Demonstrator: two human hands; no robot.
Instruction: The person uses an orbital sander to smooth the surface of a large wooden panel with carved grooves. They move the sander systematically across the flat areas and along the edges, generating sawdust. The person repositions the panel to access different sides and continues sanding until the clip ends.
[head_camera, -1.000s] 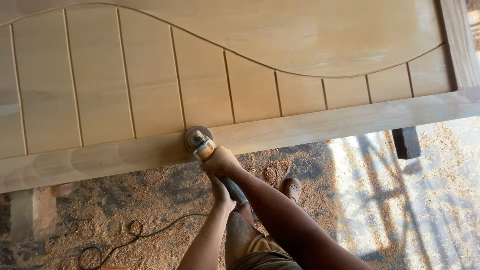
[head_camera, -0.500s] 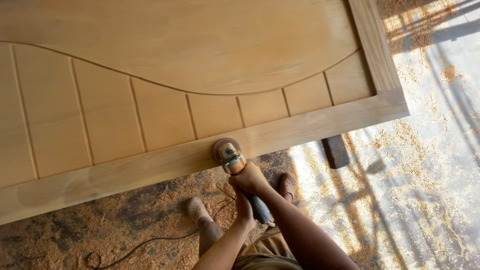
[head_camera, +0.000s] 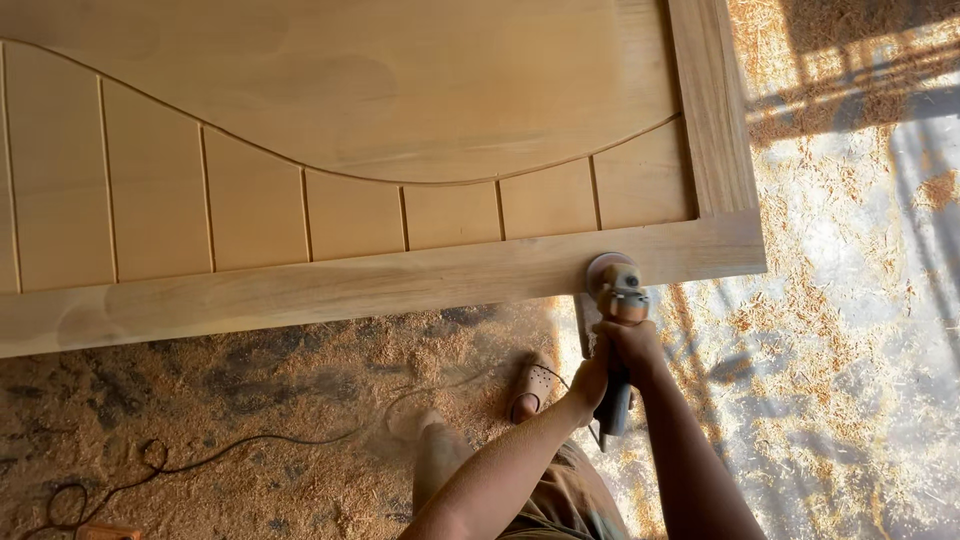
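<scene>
A large pale wooden door panel (head_camera: 400, 130) lies flat, with a curved upper field and grooved slats. A hand-held disc sander (head_camera: 615, 290) presses its round pad against the panel's near rail, close to the right corner. My right hand (head_camera: 632, 342) grips the sander's body just behind the head. My left hand (head_camera: 592, 378) is wrapped around the grey handle (head_camera: 614, 408) lower down. Both forearms reach up from the bottom of the view.
Sawdust and shavings cover the floor (head_camera: 300, 430). A black power cord (head_camera: 200, 455) trails left across it. My foot in a perforated clog (head_camera: 535, 390) stands under the panel's edge. Sunlit ground (head_camera: 850, 330) lies to the right.
The sander and both hands have travelled right along the near rail, from its middle to near the right corner. The view has shifted right with them.
</scene>
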